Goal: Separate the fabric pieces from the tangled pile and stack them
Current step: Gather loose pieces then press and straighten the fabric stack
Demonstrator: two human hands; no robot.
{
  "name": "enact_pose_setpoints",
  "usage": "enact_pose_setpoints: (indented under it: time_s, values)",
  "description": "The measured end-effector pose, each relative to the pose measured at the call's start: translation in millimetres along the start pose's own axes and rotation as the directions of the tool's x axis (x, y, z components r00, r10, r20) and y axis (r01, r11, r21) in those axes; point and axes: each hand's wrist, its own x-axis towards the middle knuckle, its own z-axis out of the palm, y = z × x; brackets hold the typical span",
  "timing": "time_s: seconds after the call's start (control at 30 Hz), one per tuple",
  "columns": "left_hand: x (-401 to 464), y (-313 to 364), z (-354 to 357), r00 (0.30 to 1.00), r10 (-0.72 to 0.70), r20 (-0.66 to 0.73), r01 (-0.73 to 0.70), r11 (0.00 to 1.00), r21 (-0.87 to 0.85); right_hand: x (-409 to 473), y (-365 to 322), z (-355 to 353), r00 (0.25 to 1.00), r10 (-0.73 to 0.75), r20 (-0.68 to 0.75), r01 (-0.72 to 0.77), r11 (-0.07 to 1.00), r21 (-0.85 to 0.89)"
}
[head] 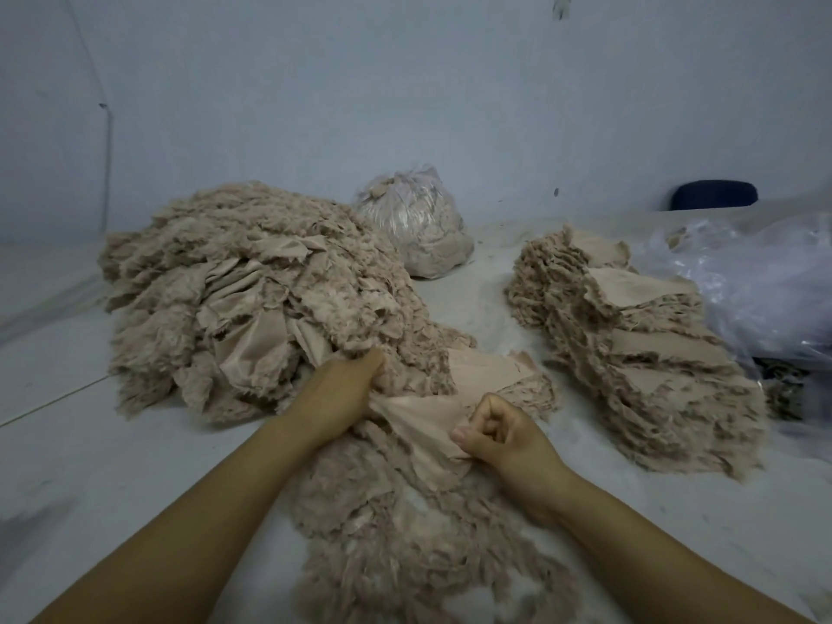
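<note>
— Hands?

— Both bare forearms reaching in from the near edge, converging over the floor. Left hand (pixel 349 389) knuckles up, fingers curled down into fabric at the foot of the tangled pile (pixel 243 299), gripping a bunch there. Right hand (pixel 499 436) curled into a loose fist, thumb against forefinger, pinching the near corner of a fabric piece (pixel 423 416).

— And that piece?

— Smooth pale backing facing up, stretched between the two hands, long axis running left to right, slightly downward toward the right hand. Fuzzy edge hanging off toward the viewer, merging into more loose pieces (pixel 405 533) spread on the floor between the arms.

— Rest of the fabric?

— Tangled pile large, heaped at left-centre, just beyond the left hand. Stacked pieces (pixel 639 353) at right, well apart from the pile, layered with the long axis running away and to the left.

— Anything else around?

— Clear plastic bag (pixel 414 227) stuffed with the same fabric, behind, between pile and stack. Loose plastic sheeting (pixel 765 281) at far right, beside the stack. Dark blue object (pixel 713 198) against the wall; impossible to identify.
</note>
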Motion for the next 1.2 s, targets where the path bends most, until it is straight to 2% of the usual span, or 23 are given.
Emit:
enact_pose_setpoints:
  time_s: [0.1, 0.2, 0.27, 0.3, 0.4, 0.47, 0.53, 0.6, 0.67, 0.73, 0.8, 0.87, 0.93, 1.03, 1.2]
  values:
    - [-2, 16, 1, 0.99, -0.132, -0.054, 0.103, 0.924, -0.369, 3, -1, 4, 0.987, 0.158, 0.009, -0.156, 0.961, 0.23]
    - [-12, 42, 18, 0.993, -0.112, -0.042, 0.073, 0.843, -0.534, 9, -1, 10, 0.963, 0.266, 0.027, -0.262, 0.918, 0.297]
    - [-17, 51, 24, 0.994, -0.087, -0.069, 0.034, 0.826, -0.562, 10, -1, 14, 0.961, 0.27, -0.056, -0.252, 0.941, 0.224]
    - [-17, 49, 25, 0.989, -0.118, -0.086, 0.05, 0.828, -0.558, 10, -2, 14, 0.956, 0.258, -0.142, -0.229, 0.954, 0.192]
    - [-16, 31, 26, 0.969, -0.243, -0.049, 0.184, 0.838, -0.514, 12, -4, 1, 0.898, 0.102, -0.428, -0.051, 0.99, 0.129]
    - [-17, 26, 31, 0.983, -0.18, 0.042, 0.179, 0.875, -0.45, 13, -4, -6, 0.858, 0.008, -0.514, 0.049, 0.994, 0.098]
    - [-16, 33, 28, 0.988, -0.138, 0.066, 0.153, 0.875, -0.46, 15, -2, -9, 0.833, -0.026, -0.553, 0.087, 0.993, 0.085]
    - [-10, 38, 19, 0.991, -0.131, 0.025, 0.124, 0.832, -0.541, 16, -4, -11, 0.866, 0.047, -0.498, 0.026, 0.99, 0.139]
    - [-7, 43, 11, 0.996, -0.093, 0.013, 0.084, 0.816, -0.572, 13, -7, -14, 0.932, 0.205, -0.299, -0.139, 0.964, 0.225]
    - [-7, 51, 7, 0.999, -0.023, 0.034, 0.038, 0.83, -0.556, 8, -13, -14, 0.949, 0.311, -0.053, -0.299, 0.94, 0.165]
    - [-5, 60, 6, 0.999, 0.015, 0.028, 0.001, 0.857, -0.515, 3, -15, -11, 0.922, 0.377, 0.086, -0.382, 0.922, 0.055]
    - [-3, 66, 5, 1.0, 0.014, 0.006, -0.009, 0.861, -0.509, 0, -15, -5, 0.925, 0.373, 0.069, -0.376, 0.926, 0.041]
    - [-4, 66, 6, 0.999, -0.03, -0.015, 0.018, 0.844, -0.537, 3, -11, -6, 0.949, 0.309, -0.067, -0.305, 0.95, 0.066]
    - [-8, 63, 10, 0.997, -0.078, -0.018, 0.055, 0.831, -0.554, 8, -10, -12, 0.952, 0.166, -0.257, -0.175, 0.985, -0.012]
    - [-8, 60, 16, 0.994, -0.114, -0.003, 0.089, 0.794, -0.602, 6, -3, -15, 0.988, 0.114, -0.103, -0.13, 0.979, -0.159]
